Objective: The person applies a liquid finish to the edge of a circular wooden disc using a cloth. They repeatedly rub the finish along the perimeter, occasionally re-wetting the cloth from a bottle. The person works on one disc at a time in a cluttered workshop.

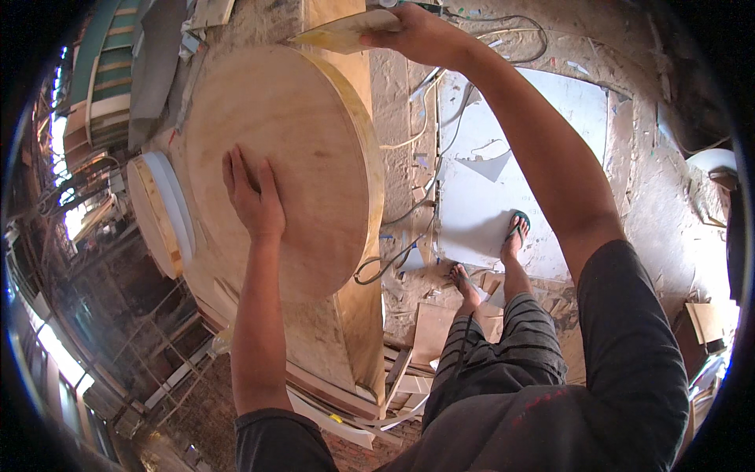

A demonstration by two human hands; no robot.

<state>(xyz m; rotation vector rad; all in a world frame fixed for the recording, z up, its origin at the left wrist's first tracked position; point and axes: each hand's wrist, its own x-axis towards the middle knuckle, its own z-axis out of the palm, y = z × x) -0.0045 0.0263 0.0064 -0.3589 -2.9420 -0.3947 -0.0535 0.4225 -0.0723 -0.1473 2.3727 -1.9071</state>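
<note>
A large round wooden panel point(314, 189) with a thick pale yellow rim lies on the wooden workbench point(314, 346). My left hand point(259, 200) rests on its upper face with the fingers spread. Stretched out to the far edge of the panel, my right hand point(425, 35) grips a thin, flat, pale yellowish piece point(338, 33) between thumb and fingers. That piece reaches leftward over the panel's far rim; whether it touches the rim I cannot tell. What it is made of is not clear.
A smaller round wooden piece with a white band point(169, 208) sits at the bench's left. A white sheet point(519, 118) with torn scraps lies on the dusty floor, right of the bench. Cables point(429, 185) run along the bench, and wood offcuts point(405, 377) lie near my legs.
</note>
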